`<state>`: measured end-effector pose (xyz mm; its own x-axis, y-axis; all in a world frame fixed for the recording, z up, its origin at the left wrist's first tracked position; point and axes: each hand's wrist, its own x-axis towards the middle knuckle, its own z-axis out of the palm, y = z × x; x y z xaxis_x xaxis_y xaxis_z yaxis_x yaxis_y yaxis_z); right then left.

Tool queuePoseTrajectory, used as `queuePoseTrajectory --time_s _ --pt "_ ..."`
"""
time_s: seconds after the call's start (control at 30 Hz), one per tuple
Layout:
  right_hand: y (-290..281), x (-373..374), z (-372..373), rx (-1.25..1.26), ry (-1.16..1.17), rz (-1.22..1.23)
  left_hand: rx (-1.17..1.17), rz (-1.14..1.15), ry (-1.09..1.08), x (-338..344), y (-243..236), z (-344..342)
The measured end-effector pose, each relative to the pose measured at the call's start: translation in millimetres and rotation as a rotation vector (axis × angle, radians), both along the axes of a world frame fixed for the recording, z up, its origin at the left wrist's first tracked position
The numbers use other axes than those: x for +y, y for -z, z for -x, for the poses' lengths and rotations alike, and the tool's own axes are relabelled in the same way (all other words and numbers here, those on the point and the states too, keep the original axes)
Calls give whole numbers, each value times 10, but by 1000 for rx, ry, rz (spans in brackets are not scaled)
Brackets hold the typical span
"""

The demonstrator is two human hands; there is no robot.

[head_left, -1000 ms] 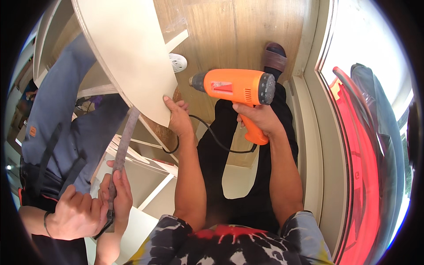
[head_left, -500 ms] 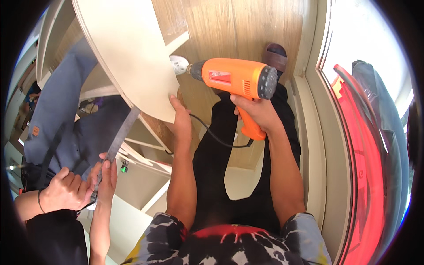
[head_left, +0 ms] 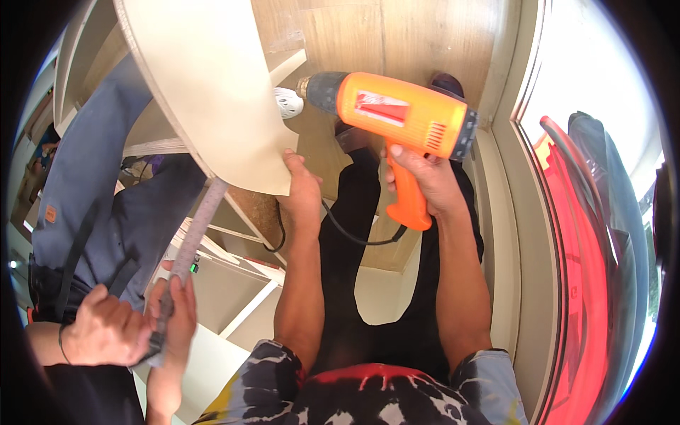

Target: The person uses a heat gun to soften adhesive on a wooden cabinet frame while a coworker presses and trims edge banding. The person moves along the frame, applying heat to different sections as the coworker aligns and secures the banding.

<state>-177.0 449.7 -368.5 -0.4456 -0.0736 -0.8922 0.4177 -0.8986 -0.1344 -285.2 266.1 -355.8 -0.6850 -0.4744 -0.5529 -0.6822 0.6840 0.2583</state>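
Has at far left a broad sweep of blue-grey cloth (head_left: 81, 159), with an orange patch and black straps. Below it, has a co-worker's hands (head_left: 110, 329), with a thin dark band round one wrist, wrapped about a long, flat grey tool (head_left: 193, 241) slanting up to the lower edge of a large, curved cream sheet (head_left: 205, 92). Right of the tool, has a pale partitioned cabinet (head_left: 249, 309) and, beneath the sheet's lower end, a brown board (head_left: 256, 211). With the left grip (head_left: 303, 197), holds the sheet by its lower right edge, thumb on the face and fingers curled at the rim. Just past that edge, higher up, has a white slotted piece (head_left: 288, 104). With the right grip (head_left: 431, 185), clasps the orange handle of a heat gun (head_left: 400, 113), firmly closed round it. Keeps the gun raised over the wood floor (head_left: 414, 35), nozzle to the left, near the white piece and apart from the sheet. Cannot tell whether hot air is blowing. From the handle's foot, trails a black cord (head_left: 354, 239) leftward, past the left grip. At far right, has a pale frame (head_left: 528, 283), then red material (head_left: 584, 283) and darker blue-grey material (head_left: 627, 234) beyond it.
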Motion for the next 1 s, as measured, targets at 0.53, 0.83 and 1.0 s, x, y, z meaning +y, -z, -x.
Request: queuePoseTrajectory --time_s 0.53,0.83,1.0 --pt "-13 -45 330 17 -137 131 -87 -4 80 82 -120 28" --pt "-58 216 185 113 -136 245 -45 -57 -50 104 -44 11" --pt "31 105 225 69 -204 102 -49 -3 23 133 -35 26"
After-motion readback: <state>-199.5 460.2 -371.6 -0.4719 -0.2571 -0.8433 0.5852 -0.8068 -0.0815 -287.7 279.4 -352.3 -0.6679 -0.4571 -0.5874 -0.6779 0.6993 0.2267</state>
